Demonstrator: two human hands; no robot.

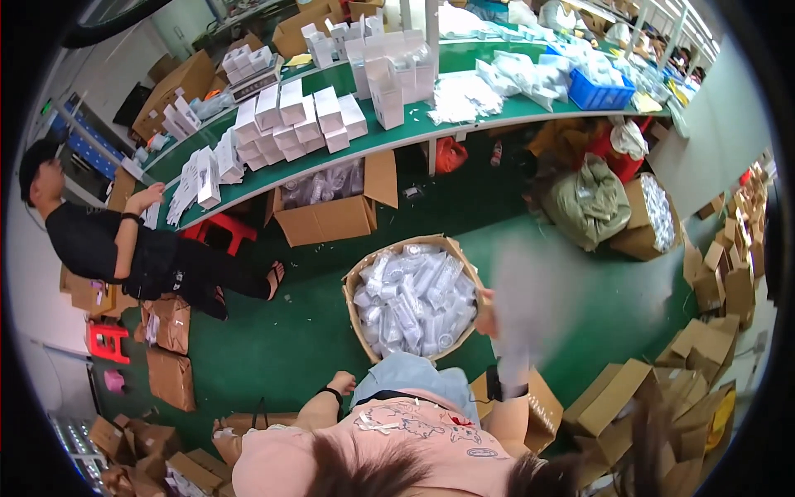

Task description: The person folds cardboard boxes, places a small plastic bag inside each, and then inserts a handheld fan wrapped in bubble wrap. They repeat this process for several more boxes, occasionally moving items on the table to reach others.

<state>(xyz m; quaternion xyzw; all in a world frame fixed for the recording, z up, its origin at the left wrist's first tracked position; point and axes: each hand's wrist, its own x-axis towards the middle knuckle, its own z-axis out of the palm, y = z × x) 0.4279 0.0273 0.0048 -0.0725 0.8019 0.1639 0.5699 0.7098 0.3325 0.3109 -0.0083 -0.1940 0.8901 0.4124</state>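
Sitting at far left, a co-worker in a black shirt (pixel 87 240) leans toward the long green table (pixel 464 58), which is stacked with white boxes (pixel 290 116). Under the table an open cardboard box (pixel 331 217) holds clear-wrapped items. Lower down, the person's left hand (pixel 341 383) rests by the knee, black band on the wrist, fingers loosely curled, holding nothing visible. Just ahead sits a round cardboard bin (pixel 358 277) full of plastic-wrapped white bottles (pixel 414 302) on the green floor. Right hand (pixel 487 319) is raised at the bin's right rim, its grip on a motion-blurred pale sheet or bag (pixel 563 290); how far the fingers close, cannot tell. Flattened cartons (pixel 704 348) pile at right.
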